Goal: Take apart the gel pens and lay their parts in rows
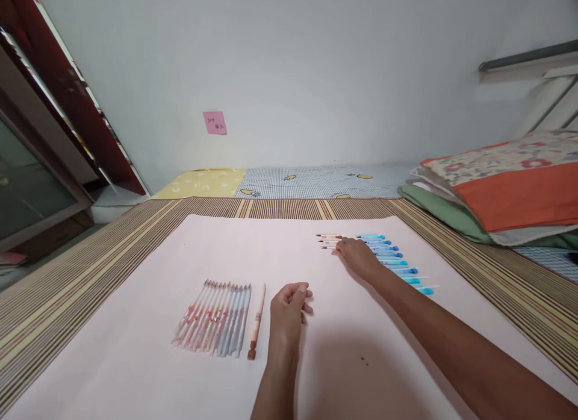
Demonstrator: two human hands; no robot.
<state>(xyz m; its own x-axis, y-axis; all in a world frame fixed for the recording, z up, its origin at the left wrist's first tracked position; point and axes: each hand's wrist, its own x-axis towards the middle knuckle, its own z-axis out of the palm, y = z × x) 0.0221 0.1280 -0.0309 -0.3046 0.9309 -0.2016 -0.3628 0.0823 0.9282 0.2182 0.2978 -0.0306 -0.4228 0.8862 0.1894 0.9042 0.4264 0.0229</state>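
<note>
A large pale pink sheet (180, 372) covers a striped mat. My left hand (289, 311) rests on the sheet in a loose fist, just right of a single brown-capped pen (256, 322). Left of that pen lies a tight row of several pink and grey pens (212, 319). My right hand (356, 256) reaches farther out with fingers curled down onto a row of pens with blue caps (392, 259); its fingertips touch the brown-tipped pens (329, 240) at the row's far left end. What the fingers pinch is hidden.
The striped mat (67, 287) borders the sheet on all sides. Folded quilts and a patterned orange pillow (510, 185) are stacked at the right. A pink sticky note (215, 123) is on the white wall. A dark cabinet (40, 155) stands at the left.
</note>
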